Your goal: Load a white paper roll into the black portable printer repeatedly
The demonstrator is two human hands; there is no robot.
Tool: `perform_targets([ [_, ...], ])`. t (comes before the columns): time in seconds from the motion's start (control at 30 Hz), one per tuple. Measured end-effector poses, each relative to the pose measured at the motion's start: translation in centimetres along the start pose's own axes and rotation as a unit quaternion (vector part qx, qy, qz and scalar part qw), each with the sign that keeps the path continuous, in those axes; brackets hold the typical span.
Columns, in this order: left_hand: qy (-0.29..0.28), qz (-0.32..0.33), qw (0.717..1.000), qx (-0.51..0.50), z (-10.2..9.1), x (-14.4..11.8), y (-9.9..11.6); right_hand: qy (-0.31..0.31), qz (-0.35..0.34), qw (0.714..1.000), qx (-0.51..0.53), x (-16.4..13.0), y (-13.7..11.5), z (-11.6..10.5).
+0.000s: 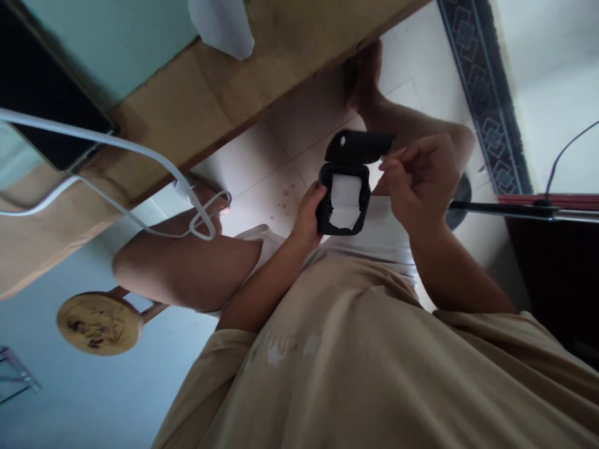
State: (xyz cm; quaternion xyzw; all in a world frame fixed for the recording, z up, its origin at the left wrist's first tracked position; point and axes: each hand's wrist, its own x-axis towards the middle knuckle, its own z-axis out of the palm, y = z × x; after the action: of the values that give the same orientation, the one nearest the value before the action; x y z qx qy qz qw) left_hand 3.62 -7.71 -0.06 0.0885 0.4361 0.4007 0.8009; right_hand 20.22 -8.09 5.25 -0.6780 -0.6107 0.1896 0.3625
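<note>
The worktop (290,50) stretches slantwise before the person, its wooden near edge passing over the shins. On its left part lies a dark panel (47,87), one corner reaching onto that edge. A round stool (100,324) stands past the left thigh. A white cable (154,153) crosses the worktop's near edge and makes a loose loop above the left leg.

The right hand (416,178) is raised beside the box, thumb and fingers drawn together near the lid's free end; I cannot tell whether they pinch it, hold something small or only hover. The left hand (309,215) grips the small black box (362,219) by its left side, over the lap and off the worktop. Its lid (358,146) stands open on the far side, and a white piece (346,193) with a ragged near edge lies inside.

The grip seems chosen to turn the opening towards the eyes and leave the right side within reach. The box is well apart from the worktop's near edge — there is room on that side, and more to the right — while the cable loop is the nearer snag for the left forearm
</note>
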Motion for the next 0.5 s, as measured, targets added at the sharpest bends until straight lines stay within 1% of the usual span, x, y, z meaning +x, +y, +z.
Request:
perform_targets([
  [0.07, -0.01, 0.005, 1.0, 0.007, 0.0, -0.1, 0.0, 0.006, -0.015, 1.0, -0.015, -0.1, -0.3, 0.2],
  [0.13, -0.023, 0.014, 1.0, 0.016, 0.1, -0.2, 0.0, -0.05, -0.033, 0.995, -0.078, -0.2, -0.7, 0.4],
  [0.17, -0.024, 0.017, 0.999, 0.019, 0.1, -0.3, 0.1, -0.086, -0.039, 0.988, -0.124, -0.3, -1.0, 0.5],
  [0.27, -0.01, 0.023, 0.999, 0.025, 0.0, -0.3, 0.1, -0.187, -0.043, 0.952, -0.238, -0.2, -1.7, 0.8],
  [0.37, -0.001, 0.023, 0.999, 0.034, -0.2, -0.4, 0.2, -0.245, -0.03, 0.932, -0.267, 0.1, -2.2, 1.0],
  [0.5, 0.004, 0.003, 0.998, 0.057, -0.1, -0.6, 0.3, -0.276, -0.015, 0.919, -0.281, 0.5, -1.9, 0.8],
])
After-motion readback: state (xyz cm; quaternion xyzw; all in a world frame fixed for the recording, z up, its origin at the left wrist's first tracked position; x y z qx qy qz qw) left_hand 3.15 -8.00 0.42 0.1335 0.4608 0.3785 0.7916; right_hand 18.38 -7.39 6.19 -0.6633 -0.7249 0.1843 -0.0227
